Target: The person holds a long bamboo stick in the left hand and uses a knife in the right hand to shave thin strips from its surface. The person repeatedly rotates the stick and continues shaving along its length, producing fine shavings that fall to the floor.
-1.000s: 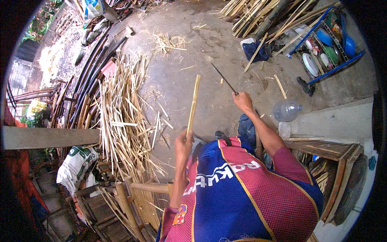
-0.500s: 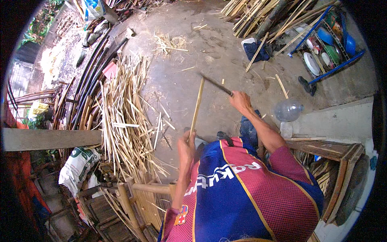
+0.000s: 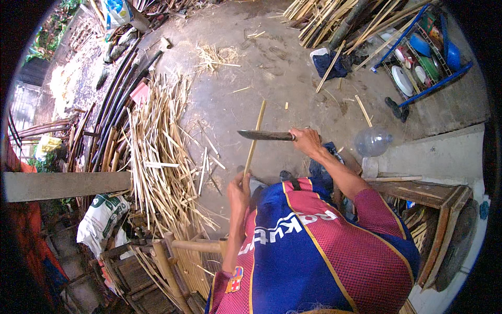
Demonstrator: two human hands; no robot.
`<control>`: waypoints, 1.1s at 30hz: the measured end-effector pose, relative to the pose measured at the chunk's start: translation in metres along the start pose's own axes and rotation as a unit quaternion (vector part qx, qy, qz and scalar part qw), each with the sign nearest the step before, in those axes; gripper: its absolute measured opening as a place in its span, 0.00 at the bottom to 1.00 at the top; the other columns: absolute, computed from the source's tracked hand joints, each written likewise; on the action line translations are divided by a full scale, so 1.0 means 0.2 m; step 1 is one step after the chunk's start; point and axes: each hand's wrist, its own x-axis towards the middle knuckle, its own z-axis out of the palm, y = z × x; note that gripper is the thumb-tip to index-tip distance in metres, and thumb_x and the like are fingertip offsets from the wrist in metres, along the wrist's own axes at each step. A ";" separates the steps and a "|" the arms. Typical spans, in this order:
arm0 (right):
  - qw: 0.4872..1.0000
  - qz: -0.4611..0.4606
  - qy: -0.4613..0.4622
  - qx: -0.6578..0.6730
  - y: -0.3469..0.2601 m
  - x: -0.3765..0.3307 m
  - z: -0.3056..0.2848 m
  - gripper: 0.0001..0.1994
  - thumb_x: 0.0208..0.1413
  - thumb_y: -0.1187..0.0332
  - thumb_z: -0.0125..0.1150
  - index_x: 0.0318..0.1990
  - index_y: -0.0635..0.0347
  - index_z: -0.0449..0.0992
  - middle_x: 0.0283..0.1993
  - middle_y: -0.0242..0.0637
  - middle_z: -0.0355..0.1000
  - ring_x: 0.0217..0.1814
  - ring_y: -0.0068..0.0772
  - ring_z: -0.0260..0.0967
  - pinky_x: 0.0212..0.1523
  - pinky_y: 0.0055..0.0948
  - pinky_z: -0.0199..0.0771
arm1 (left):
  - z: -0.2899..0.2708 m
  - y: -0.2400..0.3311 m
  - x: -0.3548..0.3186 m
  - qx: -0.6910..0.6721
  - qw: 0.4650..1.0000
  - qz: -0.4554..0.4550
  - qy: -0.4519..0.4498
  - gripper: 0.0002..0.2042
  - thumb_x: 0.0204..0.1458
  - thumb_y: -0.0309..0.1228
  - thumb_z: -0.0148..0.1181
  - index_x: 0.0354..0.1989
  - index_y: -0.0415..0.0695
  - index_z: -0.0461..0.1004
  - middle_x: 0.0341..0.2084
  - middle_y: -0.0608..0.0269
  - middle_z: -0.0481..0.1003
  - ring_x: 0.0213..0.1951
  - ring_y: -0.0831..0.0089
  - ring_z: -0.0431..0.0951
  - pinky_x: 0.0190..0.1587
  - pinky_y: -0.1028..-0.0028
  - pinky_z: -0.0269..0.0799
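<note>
My left hand (image 3: 239,191) is closed round the lower end of a pale bamboo strip (image 3: 260,116), which points up and slightly right, away from me. In my right hand (image 3: 307,142) is the handle of a long dark knife (image 3: 264,135). Its blade points left and lies across the strip, about halfway along; whether it touches or only passes over it I cannot tell. A large pile of split bamboo strips (image 3: 159,157) spreads over the ground to my left.
More bamboo (image 3: 324,23) lies at the far right, near a blue-framed dish rack (image 3: 418,63). A clear plastic jug (image 3: 373,141) and a wooden cabinet (image 3: 418,191) stand right. Bamboo furniture (image 3: 196,246) and a white sack (image 3: 103,220) are near left. Shavings (image 3: 214,57) litter the floor.
The knife has swung from slanting at the strip's tip to lying level across its middle. My right hand has come slightly nearer and left; my left hand keeps hold of the strip.
</note>
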 end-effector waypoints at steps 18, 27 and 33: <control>0.988 0.073 -0.008 0.137 -0.17 -0.11 0.04 0.19 0.54 0.56 0.59 0.30 0.68 0.79 0.30 0.57 0.76 0.36 0.59 0.76 0.36 0.49 0.74 | -0.05 0.12 0.15 -0.056 0.985 -0.155 -0.041 0.22 0.56 0.36 0.64 0.54 0.33 0.75 0.30 0.53 0.79 0.25 0.74 0.76 0.31 0.70 0.73; 0.985 0.139 -0.011 0.102 -0.04 0.11 0.08 0.14 0.52 0.59 0.61 0.39 0.58 0.81 0.33 0.52 0.78 0.37 0.59 0.76 0.38 0.50 0.76 | -0.06 0.06 0.08 -0.104 0.986 -0.123 -0.032 0.24 0.57 0.36 0.63 0.55 0.29 0.72 0.33 0.58 0.77 0.33 0.78 0.72 0.37 0.77 0.67; 0.977 0.140 -0.067 0.143 -0.11 -0.07 0.08 0.15 0.54 0.58 0.61 0.35 0.63 0.80 0.31 0.54 0.77 0.35 0.59 0.76 0.36 0.50 0.74 | -0.10 0.08 0.13 -0.065 0.994 -0.083 0.033 0.25 0.57 0.35 0.62 0.54 0.25 0.71 0.48 0.37 0.76 0.48 0.67 0.78 0.52 0.70 0.71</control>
